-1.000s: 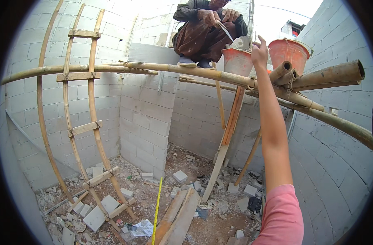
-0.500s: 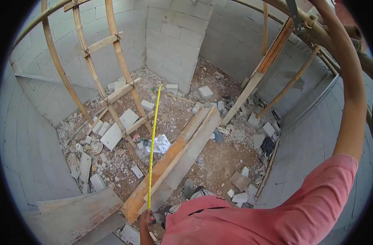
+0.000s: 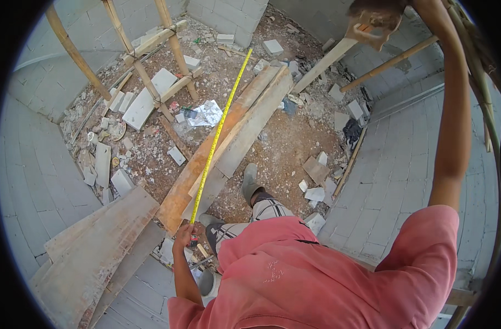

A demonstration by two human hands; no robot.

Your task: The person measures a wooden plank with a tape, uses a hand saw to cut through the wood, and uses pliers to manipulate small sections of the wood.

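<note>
My left hand [image 3: 183, 237] is closed around a tape measure [image 3: 193, 241] with a dark and red case. Its yellow blade [image 3: 222, 127] stretches stiffly up and away, above the long boards [image 3: 250, 112], with the far end free. Raised at the upper right, my right hand [image 3: 424, 7] is partly cut off by the picture's edge. Beside it is a handsaw [image 3: 383, 34] whose worn wooden handle, with a hole through it, is blurred. The hand appears to grip the saw, though its fingers are mostly hidden.
Bamboo poles with wooden rungs [image 3: 146, 82] stand at the left. A slanting timber [image 3: 324, 67] and bamboo pole [image 3: 390, 63] are at the right. Rubble and white blocks [image 3: 150, 100] litter the dirt floor between block walls [image 3: 47, 175]. Wide panels [image 3: 97, 236] lie at the lower left.
The view has tipped down, showing more of my body and legs. The tape's far end has swung right. The saw's handle has come into view, where before only its blade showed.
</note>
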